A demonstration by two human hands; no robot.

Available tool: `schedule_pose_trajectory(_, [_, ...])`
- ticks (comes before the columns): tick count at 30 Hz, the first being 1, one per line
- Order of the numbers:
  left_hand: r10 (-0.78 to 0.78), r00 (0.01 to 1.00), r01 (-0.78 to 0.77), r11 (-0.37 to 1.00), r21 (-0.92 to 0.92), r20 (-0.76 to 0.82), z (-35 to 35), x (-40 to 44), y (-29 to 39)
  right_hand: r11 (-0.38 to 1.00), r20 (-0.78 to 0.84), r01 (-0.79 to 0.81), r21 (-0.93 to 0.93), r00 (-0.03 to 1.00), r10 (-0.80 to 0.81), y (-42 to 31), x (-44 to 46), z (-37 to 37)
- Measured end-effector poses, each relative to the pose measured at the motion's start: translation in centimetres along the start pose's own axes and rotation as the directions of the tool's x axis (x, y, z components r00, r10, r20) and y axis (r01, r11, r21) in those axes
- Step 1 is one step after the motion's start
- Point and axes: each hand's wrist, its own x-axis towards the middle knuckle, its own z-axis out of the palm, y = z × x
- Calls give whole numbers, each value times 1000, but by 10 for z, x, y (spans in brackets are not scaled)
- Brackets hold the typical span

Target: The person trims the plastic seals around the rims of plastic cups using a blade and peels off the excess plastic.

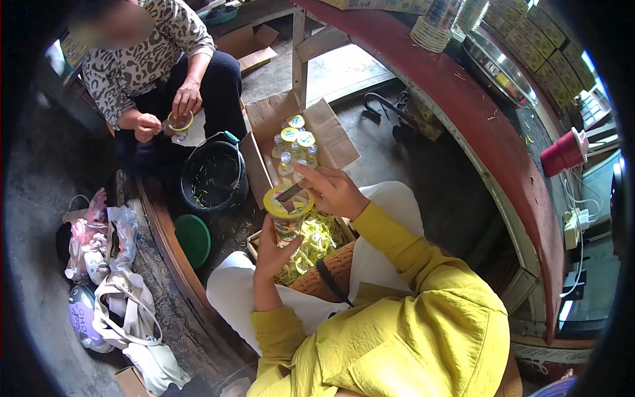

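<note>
My left hand [271,255] is wrapped round a clear printed plastic cup [288,229] with a yellow rim, held upright in front of my knees. A flat, dark blade-like strip [289,192] is pinched in my right hand [334,190], and its end lies across the cup's rim. Whether it is a knife I cannot tell. Beneath the cup is a heap of yellow-green strips [317,241] in a box, beside a wicker basket [332,272] between my legs. Just beyond, an open cardboard box [334,135] holds several small lidded cups [296,139].
Opposite me a person [159,73] holds a similar cup [180,124]. Between us stand a black bucket [213,175] with scraps inside and a green basin [192,241]. Bags [126,298] lie at left. A red table edge [489,159] curves along the right, with stacked cups [433,30].
</note>
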Motion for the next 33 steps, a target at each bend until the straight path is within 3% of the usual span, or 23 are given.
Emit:
schedule_pose_trajectory(6, [60, 992, -48, 994, 102, -115, -4, -3, -2, 999, 37, 46, -18, 998, -45, 1, 1, 0])
schedule_pose_trajectory(9, [189, 967, -132, 945, 300, -169, 3, -2, 5, 996, 41, 87, -22, 995, -86, -1, 2, 0])
schedule_pose_trajectory(14, [255, 924, -204, 959, 199, -284, 9, -1, 6, 984, -19, 177, -16, 984, -178, -7, 8, -7])
schedule_pose_trajectory(18, [283, 921, -219, 944, 246, -268, 3, -3, 8, 974, 11, 219, -55, 976, -219, -20, 17, -15])
schedule_pose_trajectory(27, [255, 943, -223, 961, 160, -216, 3, -10, 20, 949, 71, 305, -76, 951, -300, -22, 24, -16])
schedule_pose_trajectory(33, [311, 890, -218, 932, 288, -334, -1, -7, 19, 965, 21, 262, -30, 965, -262, -30, 25, -19])
